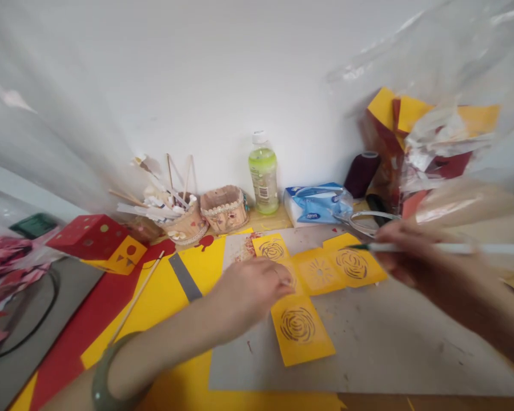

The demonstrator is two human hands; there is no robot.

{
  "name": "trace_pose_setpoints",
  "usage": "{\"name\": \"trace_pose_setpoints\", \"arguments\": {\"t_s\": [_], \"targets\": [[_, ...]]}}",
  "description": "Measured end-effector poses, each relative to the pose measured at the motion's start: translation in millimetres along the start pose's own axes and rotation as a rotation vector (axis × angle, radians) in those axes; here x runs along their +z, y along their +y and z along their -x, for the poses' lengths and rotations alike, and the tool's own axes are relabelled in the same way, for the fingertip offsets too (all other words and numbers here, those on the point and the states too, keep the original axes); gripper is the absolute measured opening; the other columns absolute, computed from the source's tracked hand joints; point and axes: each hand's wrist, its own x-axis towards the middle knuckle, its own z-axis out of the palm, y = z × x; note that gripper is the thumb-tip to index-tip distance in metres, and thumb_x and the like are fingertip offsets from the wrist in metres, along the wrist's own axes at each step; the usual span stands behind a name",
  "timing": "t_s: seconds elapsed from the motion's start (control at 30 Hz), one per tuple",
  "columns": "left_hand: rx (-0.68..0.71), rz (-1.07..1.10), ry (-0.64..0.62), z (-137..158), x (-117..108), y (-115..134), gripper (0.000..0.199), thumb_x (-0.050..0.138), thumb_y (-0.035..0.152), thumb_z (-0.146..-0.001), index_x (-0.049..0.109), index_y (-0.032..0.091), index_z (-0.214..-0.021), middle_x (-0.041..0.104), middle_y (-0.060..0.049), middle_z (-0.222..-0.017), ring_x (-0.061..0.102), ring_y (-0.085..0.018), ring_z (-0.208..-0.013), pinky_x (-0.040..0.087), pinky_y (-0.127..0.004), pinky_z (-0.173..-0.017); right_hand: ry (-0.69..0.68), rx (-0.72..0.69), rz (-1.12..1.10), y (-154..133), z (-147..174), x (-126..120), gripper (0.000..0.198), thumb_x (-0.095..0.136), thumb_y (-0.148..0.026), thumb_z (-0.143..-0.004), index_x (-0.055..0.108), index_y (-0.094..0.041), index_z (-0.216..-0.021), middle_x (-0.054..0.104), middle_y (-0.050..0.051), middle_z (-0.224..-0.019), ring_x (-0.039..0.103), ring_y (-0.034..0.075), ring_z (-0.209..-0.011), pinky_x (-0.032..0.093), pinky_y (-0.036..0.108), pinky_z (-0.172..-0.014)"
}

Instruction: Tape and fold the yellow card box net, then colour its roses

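A yellow paper cutout, cross-like in outline with round slit patterns in its panels, lies on a grey board. Over the cutout's middle is my left hand, its fingers closed together and bent down at the paper; whatever they pinch, if anything, is hidden. My right hand, on the other side, is closed around a slim white-handled tool with a dark pointed tip. That tip is at the cutout's right panel. Scissors lie just behind this hand.
Along the wall stand a cup of cotton swabs and sticks, a small basket, a green bottle, a tissue pack and a thread spool. Left are a red-yellow box, yellow sheets and a wooden stick.
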Motion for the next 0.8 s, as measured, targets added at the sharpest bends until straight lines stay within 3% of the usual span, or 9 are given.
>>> {"name": "trace_pose_setpoints", "arguments": {"t_s": [0.1, 0.27, 0.37, 0.5, 0.8], "targets": [[0.197, -0.213, 0.034, -4.3, 33.5, 12.4, 0.013, 0.051, 0.016, -0.084, 0.06, 0.008, -0.082, 0.067, -0.012, -0.098, 0.064, -0.021, -0.087, 0.055, -0.032, -0.072, -0.13, 0.075, 0.023, 2.8, -8.2, 21.6, 0.026, 0.057, -0.041, -0.078, 0.053, -0.021, -0.063, 0.048, -0.003, -0.053, 0.041, 0.009, -0.048, 0.03, 0.023, -0.043], [0.28, -0.307, 0.022, -3.2, 66.8, 23.8, 0.014, 0.049, 0.014, -0.083, 0.061, 0.007, -0.086, 0.066, -0.015, -0.099, 0.064, -0.023, -0.09, 0.056, -0.033, -0.069, -0.078, 0.053, 0.072, 18.0, -12.3, 38.1, 0.022, 0.057, -0.037, -0.076, 0.045, -0.02, -0.067, 0.045, -0.005, -0.057, 0.04, 0.009, -0.05, 0.028, 0.022, -0.044], [0.264, -0.277, 0.022, -0.8, 73.5, 23.2, 0.016, 0.046, 0.013, -0.083, 0.061, 0.008, -0.085, 0.068, -0.013, -0.092, 0.065, -0.021, -0.083, 0.057, -0.03, -0.064, -0.088, 0.024, 0.137, 30.7, -10.2, 36.6, 0.021, 0.054, -0.033, -0.077, 0.042, -0.02, -0.064, 0.043, -0.004, -0.059, 0.041, 0.01, -0.053, 0.03, 0.023, -0.046], [0.261, -0.252, 0.162, 0.0, 78.5, 22.8, 0.021, 0.041, 0.009, -0.082, 0.062, 0.007, -0.078, 0.07, -0.012, -0.084, 0.067, -0.021, -0.077, 0.057, -0.028, -0.053, -0.092, 0.002, 0.217, 38.8, -7.2, 35.8, 0.022, 0.051, -0.031, -0.077, 0.041, -0.02, -0.061, 0.043, -0.003, -0.058, 0.041, 0.011, -0.054, 0.031, 0.024, -0.047], [0.25, -0.27, 0.215, 1.9, 84.8, 22.6, 0.02, 0.045, 0.011, -0.081, 0.064, 0.009, -0.078, 0.071, -0.011, -0.083, 0.068, -0.02, -0.076, 0.057, -0.026, -0.053, -0.095, 0.052, 0.227, 32.8, -10.6, 39.5, 0.022, 0.051, -0.032, -0.077, 0.042, -0.021, -0.059, 0.045, -0.003, -0.056, 0.041, 0.011, -0.052, 0.032, 0.024, -0.045]]}}
